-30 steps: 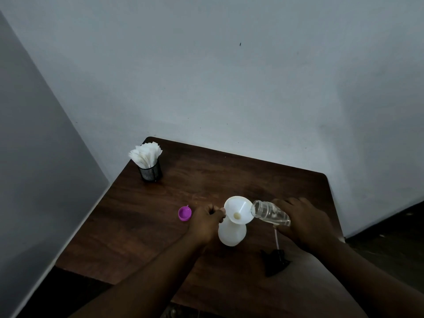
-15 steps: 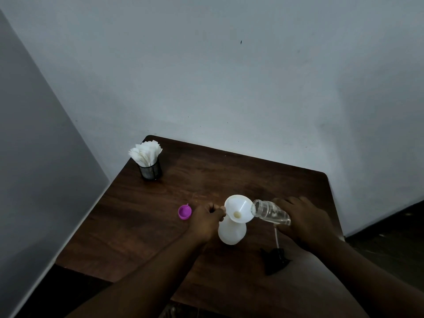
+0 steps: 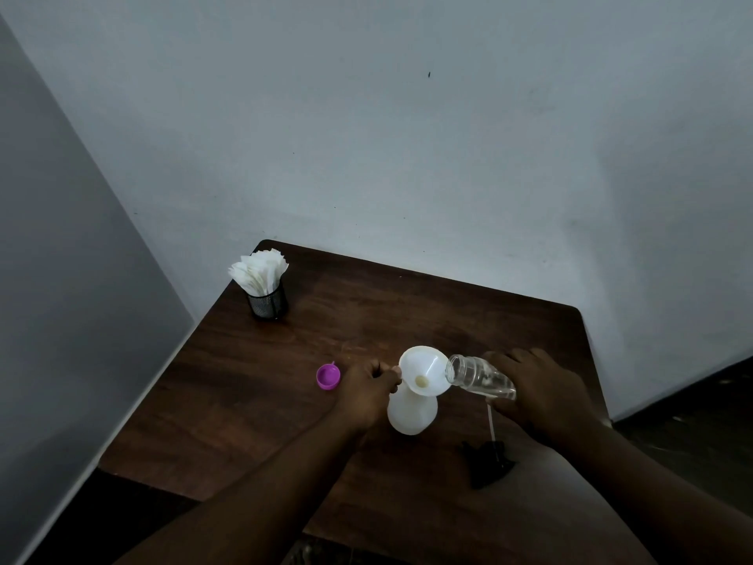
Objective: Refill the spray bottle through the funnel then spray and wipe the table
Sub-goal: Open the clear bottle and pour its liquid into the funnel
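Sitting in the white spray bottle (image 3: 411,411), the funnel (image 3: 423,371) is pinched at its rim by the left hand (image 3: 364,391); the right hand (image 3: 542,395) grips a tipped clear bottle (image 3: 478,378), mouth over the funnel, on the wooden table (image 3: 285,401).

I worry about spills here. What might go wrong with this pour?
The clear bottle meets only the funnel rim, so liquid may run outside it. The white spray bottle looks top-heavy; the left hand slipping might tip it. The right hand's forearm is near the black sprayer head.
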Action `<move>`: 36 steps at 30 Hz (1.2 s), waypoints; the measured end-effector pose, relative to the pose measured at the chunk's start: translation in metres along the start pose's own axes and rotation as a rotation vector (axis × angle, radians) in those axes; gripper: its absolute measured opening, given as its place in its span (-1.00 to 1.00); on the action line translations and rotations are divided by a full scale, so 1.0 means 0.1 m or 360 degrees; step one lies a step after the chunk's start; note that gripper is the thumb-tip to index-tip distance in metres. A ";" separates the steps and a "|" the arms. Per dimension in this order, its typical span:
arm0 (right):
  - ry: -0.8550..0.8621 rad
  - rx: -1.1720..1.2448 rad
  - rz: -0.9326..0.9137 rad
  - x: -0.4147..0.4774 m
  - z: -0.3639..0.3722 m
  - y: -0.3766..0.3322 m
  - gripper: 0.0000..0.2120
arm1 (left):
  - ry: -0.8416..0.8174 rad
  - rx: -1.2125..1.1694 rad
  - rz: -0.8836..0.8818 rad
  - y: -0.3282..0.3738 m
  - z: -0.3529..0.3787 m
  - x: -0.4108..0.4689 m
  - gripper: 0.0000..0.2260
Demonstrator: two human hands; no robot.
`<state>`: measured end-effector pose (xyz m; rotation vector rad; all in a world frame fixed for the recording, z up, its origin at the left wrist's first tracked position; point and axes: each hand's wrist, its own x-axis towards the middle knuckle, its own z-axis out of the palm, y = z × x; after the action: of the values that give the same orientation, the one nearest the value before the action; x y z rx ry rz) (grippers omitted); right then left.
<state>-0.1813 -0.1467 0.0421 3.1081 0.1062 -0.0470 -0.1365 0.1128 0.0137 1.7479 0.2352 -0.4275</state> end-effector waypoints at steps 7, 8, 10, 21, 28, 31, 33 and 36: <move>-0.0007 0.0004 0.0006 -0.01 0.02 0.01 -0.33 | -0.0007 0.0028 0.0003 -0.02 -0.01 0.03 -0.83; -0.0004 0.0007 0.0006 -0.01 0.02 0.01 -0.33 | -0.0003 0.0032 0.0009 -0.02 -0.01 0.02 -0.83; -0.0011 -0.0005 0.0000 0.00 0.01 0.01 -0.33 | -0.0004 0.0019 0.0015 -0.02 0.00 0.02 -0.82; -0.0040 -0.0030 0.0003 0.01 -0.02 0.00 -0.34 | 0.0008 0.0000 0.0026 -0.02 -0.01 0.01 -0.82; -0.0045 -0.0022 -0.0003 0.01 -0.03 0.00 -0.33 | 0.0011 -0.0015 0.0006 -0.03 0.01 0.02 -0.83; -0.0032 0.0000 -0.0001 0.03 -0.06 0.00 -0.33 | 0.0032 0.0012 0.0026 0.01 0.01 0.03 -0.83; -0.0047 0.0002 -0.0009 0.03 -0.06 0.00 -0.33 | 0.0019 0.0009 0.0016 -0.01 0.00 0.03 -0.83; -0.0035 -0.0016 -0.0013 0.01 -0.03 0.00 -0.33 | -0.0002 -0.0009 0.0006 -0.05 0.00 0.02 -0.82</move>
<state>-0.1800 -0.1464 0.0449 3.0963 0.1185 -0.0803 -0.1364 0.1139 0.0088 1.7422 0.2317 -0.4249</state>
